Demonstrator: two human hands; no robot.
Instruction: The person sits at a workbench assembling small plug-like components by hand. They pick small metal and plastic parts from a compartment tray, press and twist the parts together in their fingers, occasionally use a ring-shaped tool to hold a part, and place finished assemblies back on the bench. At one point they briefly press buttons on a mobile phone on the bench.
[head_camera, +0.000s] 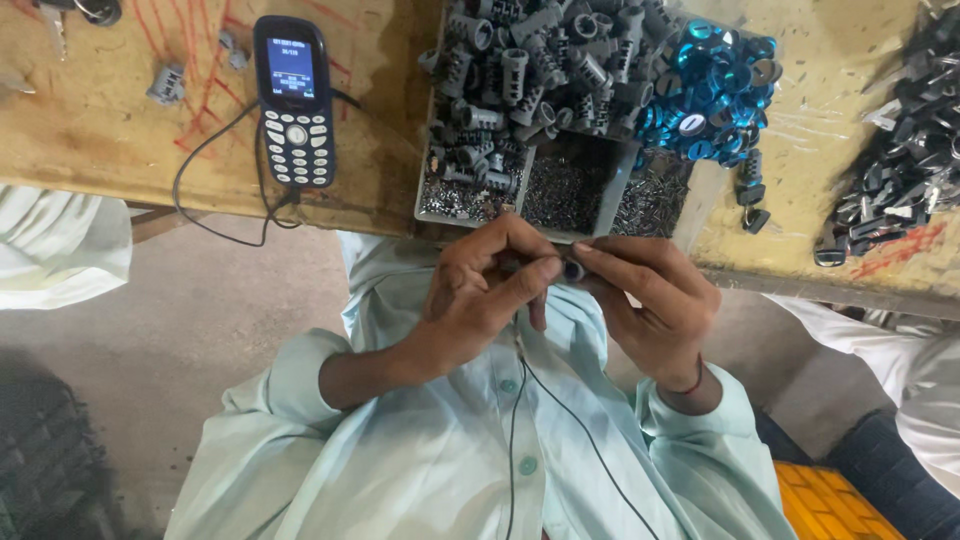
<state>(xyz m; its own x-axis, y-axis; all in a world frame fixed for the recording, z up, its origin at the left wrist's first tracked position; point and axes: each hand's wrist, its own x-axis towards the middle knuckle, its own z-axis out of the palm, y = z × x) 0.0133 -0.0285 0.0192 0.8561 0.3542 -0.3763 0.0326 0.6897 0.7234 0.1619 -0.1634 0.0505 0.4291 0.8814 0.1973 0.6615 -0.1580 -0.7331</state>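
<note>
**Two hands pinch a small cylinder below a counter of metal parts**

We see a worn wooden counter (120, 130), its yellowish top scuffed and streaked with red marks, running across the upper part of the view. Below it, a pale green buttoned shirt (440, 450) of soft cloth fills the lower middle, with a thin black cord (590, 440) trailing down over it.

On the counter sits a grey compartmented tray (575, 195). We find it heaped with dull grey ribbed metal cylinders (540, 70), and its lower sections hold fine, glittering pins or springs; we cannot tell which. Just beside the heap lies a pile of glossy blue rings (715, 85). Well apart to the right rests a heap of dark, flat metal pieces (900, 170).

The left hand (480, 300) and the right hand (650, 300) meet just below the tray's edge, in front of the shirt. Both are closed narrowly, fingertips pinching a small dark cylinder (572, 270) held between them; most of it is hidden by the fingers.

A black keypad phone (293, 100) with a lit screen lies on the counter to the left, a cable leading from its base. Near it rests one loose grey part (166, 84).
</note>
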